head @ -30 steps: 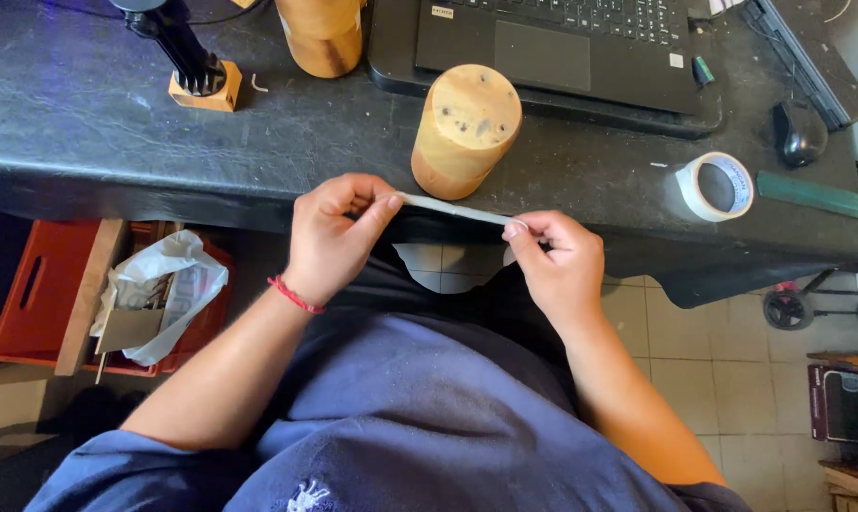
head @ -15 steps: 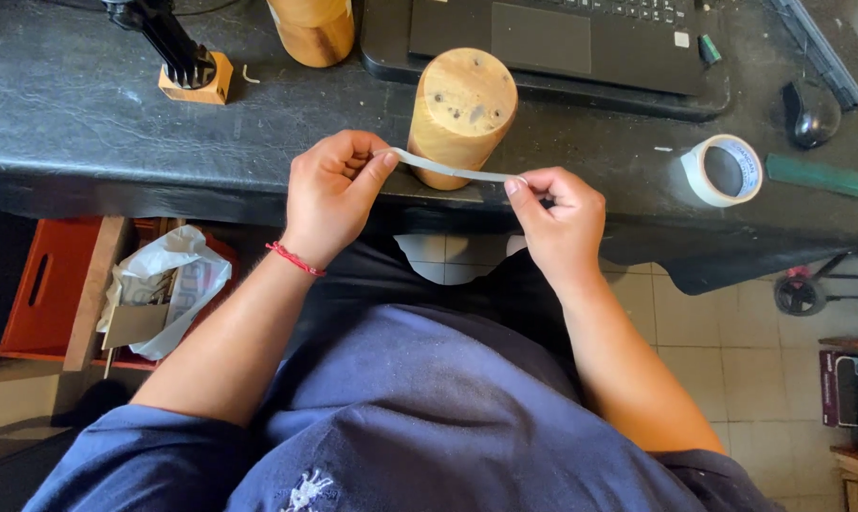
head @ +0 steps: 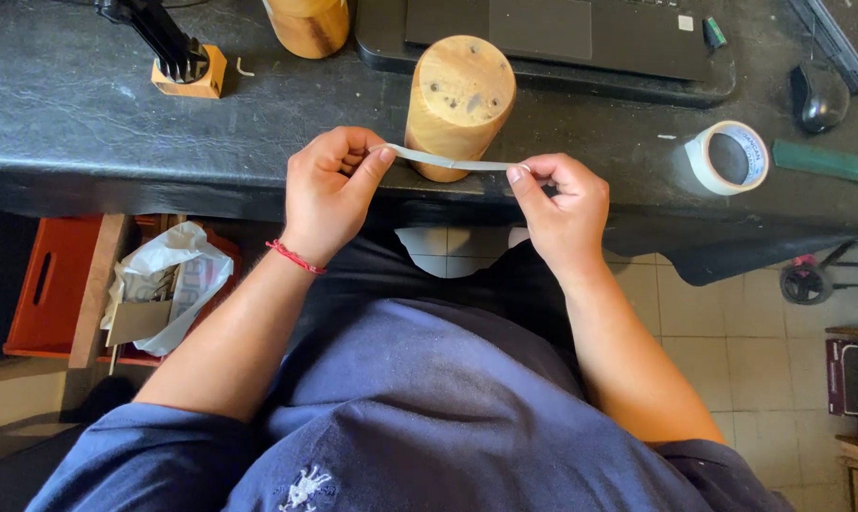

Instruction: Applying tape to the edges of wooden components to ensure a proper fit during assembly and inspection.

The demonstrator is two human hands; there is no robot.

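the left hand [head: 332, 190] and right hand [head: 562, 204] each pinched an end of a tape strip [head: 448, 161], keeping it taut before a wooden cylinder [head: 459, 104].

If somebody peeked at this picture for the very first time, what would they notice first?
Probably the strip of tape stretched tight between the left hand and the right hand, right in the middle. Just behind it stands a round wooden cylinder at the front edge of the dark desk. A roll of tape lies off to the right.
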